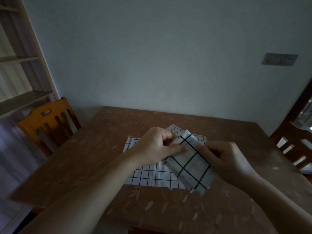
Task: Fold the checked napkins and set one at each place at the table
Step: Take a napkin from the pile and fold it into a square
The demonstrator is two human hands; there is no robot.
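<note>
Both hands hold a folded white napkin with black checks up above the table. My left hand pinches its upper left edge with the thumb laid along the fold. From the other side, my right hand grips the napkin's right edge, fingers curled behind the cloth. The napkin hangs as a narrow folded strip slanting down to the right. Under it, more checked napkins lie spread flat in a pile on the table's middle, partly hidden by my hands.
The table wears a brown cloth with a pale leaf print and stands against a grey wall. A wooden chair stands at the left side, another chair at the right. Shelves rise at the far left.
</note>
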